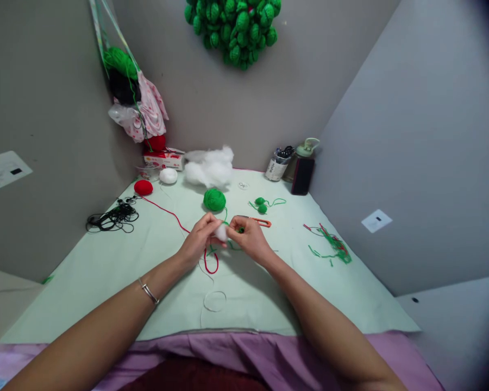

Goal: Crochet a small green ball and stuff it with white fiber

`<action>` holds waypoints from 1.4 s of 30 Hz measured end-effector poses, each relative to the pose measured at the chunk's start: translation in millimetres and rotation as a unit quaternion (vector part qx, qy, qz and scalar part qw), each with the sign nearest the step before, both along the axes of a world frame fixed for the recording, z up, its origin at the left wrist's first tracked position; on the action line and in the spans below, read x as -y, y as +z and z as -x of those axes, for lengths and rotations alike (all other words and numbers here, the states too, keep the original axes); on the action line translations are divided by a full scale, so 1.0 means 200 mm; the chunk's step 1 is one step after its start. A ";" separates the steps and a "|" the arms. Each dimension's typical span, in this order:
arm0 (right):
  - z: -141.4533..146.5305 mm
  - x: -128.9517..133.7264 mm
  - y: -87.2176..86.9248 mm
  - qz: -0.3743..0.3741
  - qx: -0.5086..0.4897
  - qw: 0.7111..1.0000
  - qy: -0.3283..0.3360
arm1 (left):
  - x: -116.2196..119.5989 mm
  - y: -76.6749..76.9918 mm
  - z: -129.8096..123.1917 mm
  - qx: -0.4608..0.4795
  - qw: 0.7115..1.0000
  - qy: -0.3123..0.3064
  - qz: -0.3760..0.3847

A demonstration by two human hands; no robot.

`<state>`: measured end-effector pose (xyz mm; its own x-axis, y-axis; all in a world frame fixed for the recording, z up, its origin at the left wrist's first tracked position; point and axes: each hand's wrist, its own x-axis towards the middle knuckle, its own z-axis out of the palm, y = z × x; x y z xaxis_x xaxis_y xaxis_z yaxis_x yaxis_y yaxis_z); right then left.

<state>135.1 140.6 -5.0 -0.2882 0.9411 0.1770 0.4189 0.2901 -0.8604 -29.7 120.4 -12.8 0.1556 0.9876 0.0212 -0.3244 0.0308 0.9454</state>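
Over the middle of the table, my left hand (201,237) is closed around a small tuft of white stuffing (221,232). My right hand (249,238) pinches the right edge of the same tuft between thumb and fingers. A bit of green knitted or crocheted yarn (241,230) shows under the right fingers; its shape is mostly hidden. Just behind the hands sits a green yarn ball (214,200), a strand running down from it. A red yarn loop (212,266) lies below my left hand. An orange cutter (263,222) lies partly behind my right hand.
White stuffing (209,167) is heaped at the back, near a white yarn ball (168,175) and a red one (143,187). Black cord (114,216) lies left, two small green pieces (261,205) behind, yarn scraps (336,247) right. A phone (302,176) leans on a bottle (307,146).
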 end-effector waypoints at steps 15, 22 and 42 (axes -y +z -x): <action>0.01 0.09 0.07 -0.020 0.048 0.996 0.072 | -0.04 -0.05 -0.01 -0.048 0.996 0.077 -0.010; 0.01 0.02 0.02 -0.020 0.037 0.999 -0.001 | -0.02 -0.02 0.01 -0.007 1.000 0.016 0.015; 0.02 0.04 0.06 0.027 -0.063 0.997 0.036 | -0.04 -0.05 -0.03 -0.065 0.985 0.131 -0.091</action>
